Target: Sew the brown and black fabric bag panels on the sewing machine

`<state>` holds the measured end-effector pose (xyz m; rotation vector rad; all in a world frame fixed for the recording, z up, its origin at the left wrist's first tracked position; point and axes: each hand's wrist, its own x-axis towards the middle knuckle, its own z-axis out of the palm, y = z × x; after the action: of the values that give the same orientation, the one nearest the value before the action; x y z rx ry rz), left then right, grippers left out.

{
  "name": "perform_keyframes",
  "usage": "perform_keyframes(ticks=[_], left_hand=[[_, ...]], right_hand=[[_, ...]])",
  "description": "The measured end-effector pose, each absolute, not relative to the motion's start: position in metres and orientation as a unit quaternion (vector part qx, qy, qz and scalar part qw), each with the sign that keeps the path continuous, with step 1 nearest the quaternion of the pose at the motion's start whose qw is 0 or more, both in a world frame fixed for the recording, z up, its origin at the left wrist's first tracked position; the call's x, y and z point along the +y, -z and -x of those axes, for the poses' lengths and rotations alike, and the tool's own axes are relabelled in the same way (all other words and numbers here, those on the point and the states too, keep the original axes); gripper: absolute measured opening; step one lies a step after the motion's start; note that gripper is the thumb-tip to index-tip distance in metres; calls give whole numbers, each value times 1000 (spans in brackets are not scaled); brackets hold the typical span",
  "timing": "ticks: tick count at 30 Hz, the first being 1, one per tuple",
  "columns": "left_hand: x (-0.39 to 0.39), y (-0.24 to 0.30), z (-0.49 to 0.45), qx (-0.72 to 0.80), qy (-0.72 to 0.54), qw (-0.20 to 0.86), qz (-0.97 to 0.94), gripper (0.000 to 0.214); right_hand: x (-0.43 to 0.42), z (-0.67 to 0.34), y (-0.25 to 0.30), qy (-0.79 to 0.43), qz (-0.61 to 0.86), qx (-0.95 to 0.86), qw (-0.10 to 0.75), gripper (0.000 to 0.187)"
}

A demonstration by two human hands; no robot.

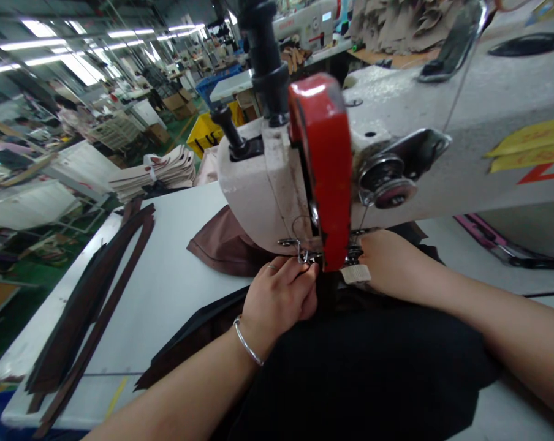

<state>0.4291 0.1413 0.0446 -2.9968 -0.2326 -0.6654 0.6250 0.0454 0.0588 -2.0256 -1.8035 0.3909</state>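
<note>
My left hand (279,297), with a bracelet at its wrist, is beside the needle area of a white sewing machine (254,177). Its fingers are curled and pinch the edge of a dark fabric piece (369,367) close to the presser foot (307,256). That fabric drapes toward me over the table edge, black on its outer side. Right of the needle, my right hand (380,254) reaches behind the machine head; its fingers are hidden there. The machine's red guard (323,165) stands between the hands. Brown fabric (228,245) lies behind the needle area.
Dark fabric strips (93,306) lie along the left of the white table (176,239). A stack of pale cut pieces (160,171) and a yellow crate (203,131) are beyond it. At right lies a pink-edged item (483,239). Other people work far left.
</note>
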Motion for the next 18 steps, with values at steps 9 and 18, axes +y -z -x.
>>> perform_keyframes(ticks=[9,18], left_hand=[[140,-46,-428,-78,227,36,970,19],[139,-47,-427,-89,185,56,977,21]], right_hand=[[47,-624,-57,-149,757,-618,153,15],[37,-628,-59,-160,732,-627,213,11]])
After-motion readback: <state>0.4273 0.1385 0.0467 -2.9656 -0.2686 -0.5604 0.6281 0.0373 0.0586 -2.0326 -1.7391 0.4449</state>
